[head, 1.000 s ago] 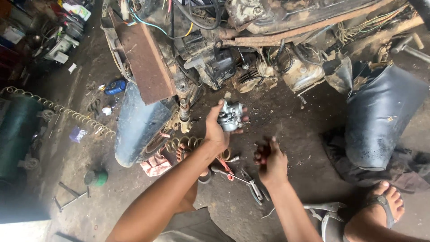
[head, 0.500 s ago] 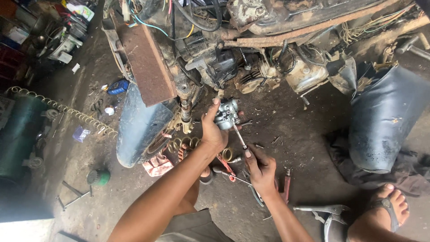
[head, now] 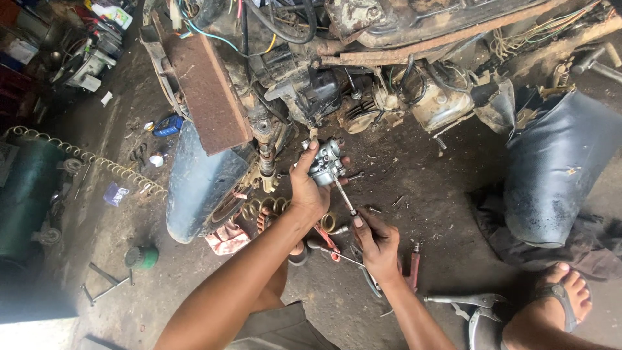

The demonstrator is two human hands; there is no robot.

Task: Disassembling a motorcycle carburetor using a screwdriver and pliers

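Observation:
My left hand grips a small grey metal carburettor and holds it up above the dirty floor, just below the engine of a stripped motorcycle. My right hand holds a screwdriver by its handle, with the thin shaft slanting up and left so that its tip touches the carburettor's underside. Both forearms reach in from the bottom of the view.
Red-handled pliers, a red-handled tool and other hand tools lie on the floor under my hands. A blue mudguard and wheel stand to the left, a dark cover to the right. My sandalled foot is at bottom right. A long coil spring lies at left.
My right hand picked up the screwdriver from the floor tools and brought its tip up to the carburettor. My left hand kept the carburettor raised in about the same place.

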